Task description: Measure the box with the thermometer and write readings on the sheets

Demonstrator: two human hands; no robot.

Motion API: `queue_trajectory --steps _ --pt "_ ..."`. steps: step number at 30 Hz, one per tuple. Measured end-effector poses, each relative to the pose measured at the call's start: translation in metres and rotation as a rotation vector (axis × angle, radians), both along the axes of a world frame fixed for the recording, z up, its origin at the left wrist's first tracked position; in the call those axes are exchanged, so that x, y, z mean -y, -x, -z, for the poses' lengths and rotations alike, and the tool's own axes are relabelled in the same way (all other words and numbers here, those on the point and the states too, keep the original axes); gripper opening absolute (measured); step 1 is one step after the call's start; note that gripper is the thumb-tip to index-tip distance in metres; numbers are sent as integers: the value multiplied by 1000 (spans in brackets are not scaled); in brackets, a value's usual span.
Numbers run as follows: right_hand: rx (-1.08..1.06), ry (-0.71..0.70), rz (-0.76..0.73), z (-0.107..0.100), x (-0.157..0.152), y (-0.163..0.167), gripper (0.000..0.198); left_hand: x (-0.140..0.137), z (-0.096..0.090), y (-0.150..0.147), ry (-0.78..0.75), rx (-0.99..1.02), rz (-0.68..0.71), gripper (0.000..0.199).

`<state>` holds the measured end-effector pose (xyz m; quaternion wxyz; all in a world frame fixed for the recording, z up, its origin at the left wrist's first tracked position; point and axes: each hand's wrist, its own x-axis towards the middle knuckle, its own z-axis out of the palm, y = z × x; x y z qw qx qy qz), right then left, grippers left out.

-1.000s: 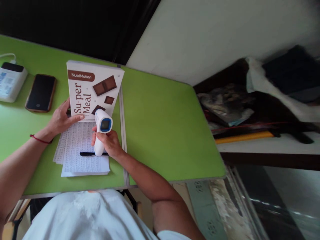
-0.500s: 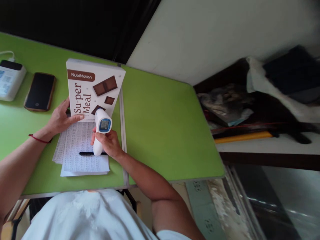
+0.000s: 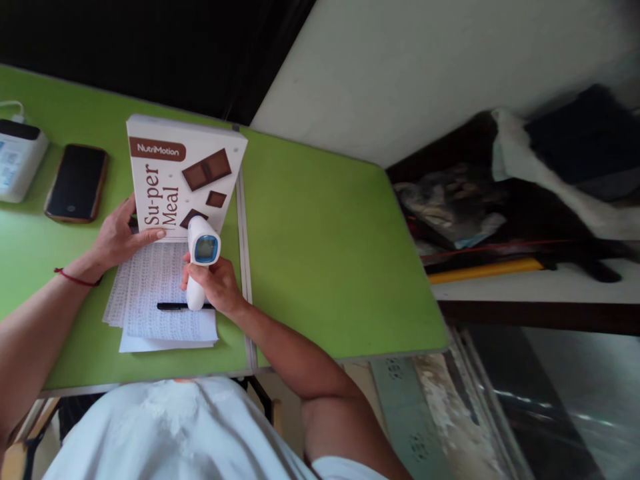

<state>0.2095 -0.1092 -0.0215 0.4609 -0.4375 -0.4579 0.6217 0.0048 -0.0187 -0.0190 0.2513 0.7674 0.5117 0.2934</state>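
Observation:
My left hand (image 3: 120, 233) grips the lower left edge of a white box (image 3: 163, 177) printed "NutriMotion Su-per Meal" with chocolate pieces. Its thumb lies on the front, and the other fingers go behind. In my right hand (image 3: 220, 285) is a white infrared thermometer (image 3: 196, 290), its blue-rimmed screen facing me and its head in front of the box's lower right part. Whether the two touch I cannot tell. Below lie printed sheets of paper (image 3: 155, 327), with a black pen (image 3: 171, 307) across them, partly hidden by the thermometer's handle.
A dark phone (image 3: 77, 181) and a white device with a cable (image 3: 20, 163) lie on the green table (image 3: 330, 253) at left. Beyond the table's right edge is a shelf with cloth and a yellow bar (image 3: 487, 271). A white wall (image 3: 400, 73) rises behind.
The view has shifted slightly, moving everything a little left. The thermometer's screen looks different, its display now plainer. Both hands keep their holds.

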Motion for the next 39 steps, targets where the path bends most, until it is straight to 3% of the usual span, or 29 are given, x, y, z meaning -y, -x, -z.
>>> queue_trajectory --steps 12,17,20,24,28,32,39 --pt "27 39 -7 -4 -1 1 33 -2 4 -1 -44 45 23 84" --pt "72 26 -36 -10 -2 -10 35 2 1 -3 -34 115 -16 74" --pt "208 -104 36 -19 -1 -32 30 4 -4 -4 -21 157 -76 74" --pt "471 -252 268 -28 -2 -70 38 2 -10 -2 -18 189 -99 83" --pt "848 -273 202 -23 -11 -93 44 -4 -8 3 -101 110 -111 84" --pt "1119 -286 131 -11 -19 -95 42 -7 -3 5 -105 20 -124 76" --pt "1203 -329 107 -5 -20 -86 40 -6 -6 0 -37 -102 -141 61"
